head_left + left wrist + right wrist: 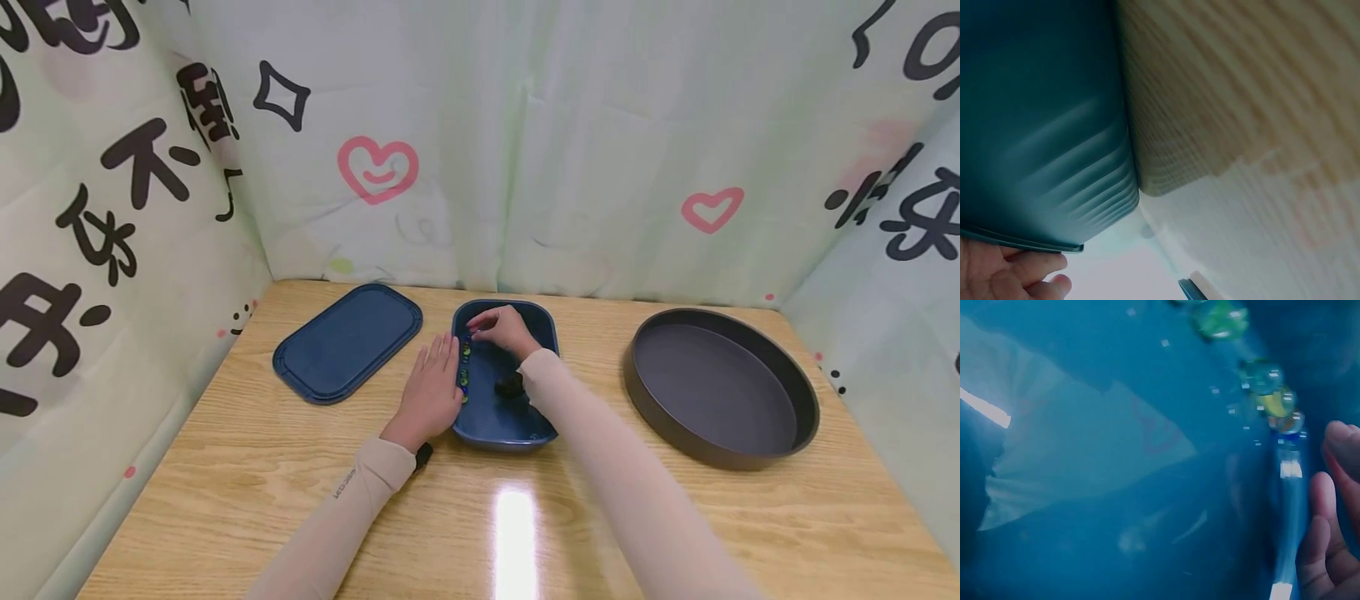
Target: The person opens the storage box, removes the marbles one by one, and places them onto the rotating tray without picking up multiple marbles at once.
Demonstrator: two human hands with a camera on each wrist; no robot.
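Observation:
Along the left inner wall of a deep blue plastic box (502, 417), a row of glass marbles (464, 375) lies in green, yellow and blue tints. My left hand (431, 387) rests on the box's left rim with straight fingers; in the left wrist view its fingertips (1038, 269) show by the rim. Inside the box, my right hand (506, 329) reaches to the far left corner, beside the end of the row. In the right wrist view its loosely bent fingers (1322, 494) stand close to the marbles (1275, 400), with nothing visible between them.
A flat blue lid (348, 342) lies on the wooden table (300, 467) to the left of the box. On the right stands a wide round dark pan (720, 392). A printed curtain (585, 167) hangs behind and on both sides.

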